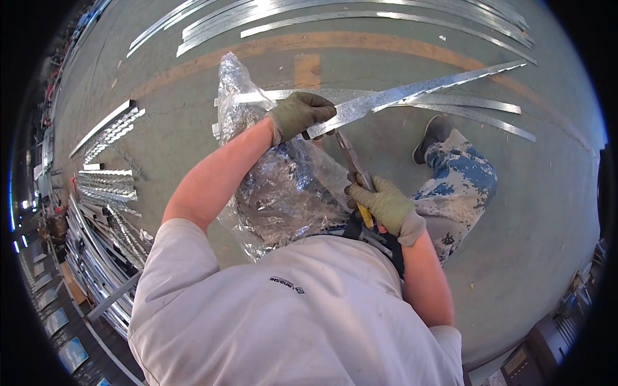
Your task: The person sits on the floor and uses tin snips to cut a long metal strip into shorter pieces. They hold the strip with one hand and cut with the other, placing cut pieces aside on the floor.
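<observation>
My left hand point(301, 113), in an olive work glove, grips the near end of a long galvanized metal strip point(418, 89) that reaches out to the upper right. My right hand point(386, 204), also gloved, holds tin snips point(354, 168) by their yellow handles. The blades point up at the strip's edge just right of my left hand. Below my arms hangs a crumpled clear plastic bag point(277, 186) with shiny metal pieces inside.
More cut metal strips point(463, 106) lie on the grey-green floor ahead, and a bundle of long strips point(335, 13) lies farther off. Stacked metal profiles point(106, 186) sit at the left. My foot point(432, 136) and patterned trouser leg point(460, 183) are at the right.
</observation>
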The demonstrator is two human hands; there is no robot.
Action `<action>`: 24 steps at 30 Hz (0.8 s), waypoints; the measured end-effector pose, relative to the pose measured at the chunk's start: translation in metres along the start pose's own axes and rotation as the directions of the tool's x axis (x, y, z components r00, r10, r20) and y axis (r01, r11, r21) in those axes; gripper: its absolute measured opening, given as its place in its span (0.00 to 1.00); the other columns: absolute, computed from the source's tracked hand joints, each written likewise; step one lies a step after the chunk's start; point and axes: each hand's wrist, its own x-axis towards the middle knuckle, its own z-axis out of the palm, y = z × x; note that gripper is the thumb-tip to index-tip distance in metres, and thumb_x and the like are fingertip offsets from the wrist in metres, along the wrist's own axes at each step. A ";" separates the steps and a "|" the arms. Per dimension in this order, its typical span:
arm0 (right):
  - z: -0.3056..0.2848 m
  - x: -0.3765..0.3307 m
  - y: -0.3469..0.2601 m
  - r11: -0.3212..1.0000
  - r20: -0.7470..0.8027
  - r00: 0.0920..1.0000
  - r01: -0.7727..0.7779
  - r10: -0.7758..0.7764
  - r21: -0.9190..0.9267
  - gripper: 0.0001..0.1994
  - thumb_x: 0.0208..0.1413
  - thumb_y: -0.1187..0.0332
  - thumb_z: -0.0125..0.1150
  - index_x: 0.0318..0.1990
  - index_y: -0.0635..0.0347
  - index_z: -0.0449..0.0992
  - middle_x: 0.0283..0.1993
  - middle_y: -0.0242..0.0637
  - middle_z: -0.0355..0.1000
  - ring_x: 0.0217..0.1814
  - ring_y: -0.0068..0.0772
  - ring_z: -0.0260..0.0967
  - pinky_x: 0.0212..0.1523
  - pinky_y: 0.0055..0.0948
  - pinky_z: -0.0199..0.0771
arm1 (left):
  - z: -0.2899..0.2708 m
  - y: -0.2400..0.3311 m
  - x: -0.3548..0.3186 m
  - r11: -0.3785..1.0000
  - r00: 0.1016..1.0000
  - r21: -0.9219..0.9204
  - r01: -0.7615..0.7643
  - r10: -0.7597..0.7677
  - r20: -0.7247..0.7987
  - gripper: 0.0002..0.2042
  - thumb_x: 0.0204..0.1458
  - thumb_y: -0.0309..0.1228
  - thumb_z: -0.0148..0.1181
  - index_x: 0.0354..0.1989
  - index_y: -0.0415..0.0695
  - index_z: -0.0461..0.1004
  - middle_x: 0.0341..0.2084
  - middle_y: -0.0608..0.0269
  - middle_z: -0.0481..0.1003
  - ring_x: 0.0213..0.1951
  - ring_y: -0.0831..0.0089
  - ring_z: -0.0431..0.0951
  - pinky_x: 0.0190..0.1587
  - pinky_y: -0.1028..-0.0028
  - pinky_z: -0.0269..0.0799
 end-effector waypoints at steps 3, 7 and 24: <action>0.005 0.006 0.002 0.998 -0.011 0.999 0.053 -0.053 -0.021 0.21 0.72 0.52 0.71 0.60 0.59 0.82 0.41 0.38 0.85 0.25 0.24 0.72 0.23 0.30 0.70 | -0.001 -0.001 -0.003 1.000 1.000 0.016 0.007 -0.007 -0.020 0.25 0.65 0.49 0.74 0.60 0.41 0.88 0.52 0.54 0.89 0.54 0.68 0.87 0.61 0.65 0.82; 0.008 -0.006 -0.020 0.998 -0.003 1.000 -0.015 0.015 -0.066 0.22 0.73 0.51 0.69 0.61 0.59 0.82 0.43 0.38 0.86 0.27 0.24 0.73 0.25 0.29 0.72 | 0.003 0.014 -0.010 1.000 0.999 0.029 0.001 0.000 -0.038 0.19 0.68 0.38 0.73 0.59 0.35 0.87 0.47 0.57 0.90 0.48 0.76 0.87 0.55 0.71 0.84; 0.019 0.007 -0.005 0.979 -0.004 0.998 0.066 -0.066 0.195 0.24 0.73 0.63 0.71 0.71 0.63 0.77 0.48 0.36 0.83 0.41 0.30 0.81 0.41 0.33 0.83 | -0.002 0.029 -0.035 0.940 0.991 -0.315 0.129 -0.111 0.074 0.18 0.71 0.40 0.69 0.57 0.37 0.85 0.40 0.57 0.89 0.33 0.72 0.88 0.32 0.71 0.84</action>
